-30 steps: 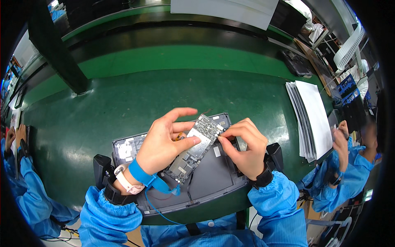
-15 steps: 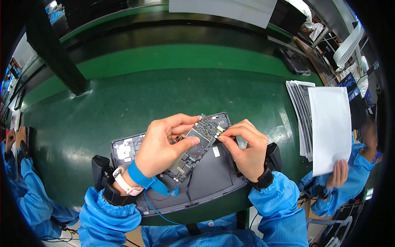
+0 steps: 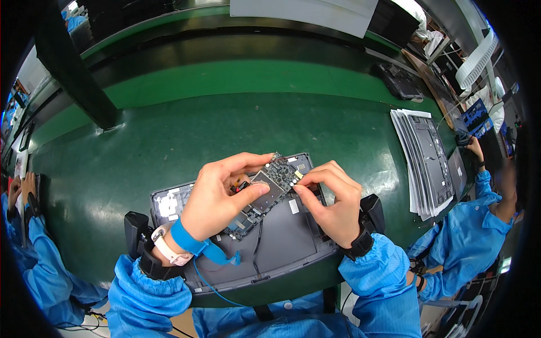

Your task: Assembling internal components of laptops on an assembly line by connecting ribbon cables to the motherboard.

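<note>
A dark circuit board (image 3: pixel 269 186) with a grey shield is tilted above an open grey laptop case (image 3: pixel 282 236) on the green table. My left hand (image 3: pixel 217 194) grips the board from the left, thumb on its top face. Pinching at the board's right edge with fingertips is my right hand (image 3: pixel 332 203). A blue wrist strap (image 3: pixel 189 242) with a coiled cord and a pale watch sit on my left wrist. A thin black cable (image 3: pixel 258 239) lies across the case under the board.
A stack of grey laptop panels (image 3: pixel 425 155) lies at the right on the green table (image 3: pixel 169 129). A co-worker in blue (image 3: pixel 473 225) stands at the right, another (image 3: pixel 22 225) at the far left. A black post (image 3: pixel 73 62) rises at the back left.
The co-worker at the right has put down the white sheet lifted half a second ago; the stack now shows a grey panel on top. My hands and the board have barely shifted.
</note>
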A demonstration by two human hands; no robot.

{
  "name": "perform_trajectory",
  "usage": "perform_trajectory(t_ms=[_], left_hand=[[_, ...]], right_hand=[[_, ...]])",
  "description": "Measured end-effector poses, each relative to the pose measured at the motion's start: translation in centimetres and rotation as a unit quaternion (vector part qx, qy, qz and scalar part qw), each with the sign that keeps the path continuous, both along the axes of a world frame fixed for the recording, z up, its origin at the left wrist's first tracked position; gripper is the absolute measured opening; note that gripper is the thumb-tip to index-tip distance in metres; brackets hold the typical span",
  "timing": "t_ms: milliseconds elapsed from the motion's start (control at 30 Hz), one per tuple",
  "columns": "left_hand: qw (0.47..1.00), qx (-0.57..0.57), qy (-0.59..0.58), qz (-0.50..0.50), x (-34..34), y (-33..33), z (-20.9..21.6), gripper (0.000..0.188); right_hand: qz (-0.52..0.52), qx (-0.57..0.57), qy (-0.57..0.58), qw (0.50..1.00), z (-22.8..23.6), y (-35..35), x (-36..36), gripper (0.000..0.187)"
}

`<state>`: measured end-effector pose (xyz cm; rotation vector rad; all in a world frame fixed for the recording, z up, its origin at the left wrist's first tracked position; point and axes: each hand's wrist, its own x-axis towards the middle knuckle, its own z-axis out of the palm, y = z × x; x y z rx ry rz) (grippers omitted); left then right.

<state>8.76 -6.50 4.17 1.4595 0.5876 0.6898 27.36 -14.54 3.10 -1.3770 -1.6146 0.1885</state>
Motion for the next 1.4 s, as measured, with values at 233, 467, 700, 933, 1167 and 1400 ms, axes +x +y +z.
perform_trajectory(t_ms=[233, 467, 700, 933, 1167, 1400], left_hand=[[0.987, 0.134, 0.091, 0.002, -0.8, 1.0, 0.4, 0.050], [0.944, 0.260, 0.200, 0.044, -1.6, 1.5, 1.1, 0.045], [0.937, 0.277, 0.214, -0.001, -1.8, 1.7, 0.8, 0.030], [0.928, 0.317, 0.198, -0.006, -1.9, 1.6, -0.1, 0.030], [0.899, 0.382, 0.213, -0.005, -2.1, 1.3, -0.4, 0.031], [0.824, 0.500, 0.267, -0.004, -2.1, 0.2, 0.5, 0.039]], right_hand=[[0.005, -0.063, 0.013, 0.998, -0.4, -0.1, 0.1, 0.016], [0.027, -0.042, -0.064, 0.997, -0.6, -0.2, 0.6, 0.011], [0.067, -0.007, -0.095, 0.993, -0.7, -0.1, 0.2, 0.010], [0.086, -0.009, -0.118, 0.989, -0.5, -0.1, 0.2, 0.012], [0.113, -0.024, -0.132, 0.985, -0.5, -0.1, 0.2, 0.012], [0.121, -0.027, -0.139, 0.982, -0.7, -0.1, 0.6, 0.013]])
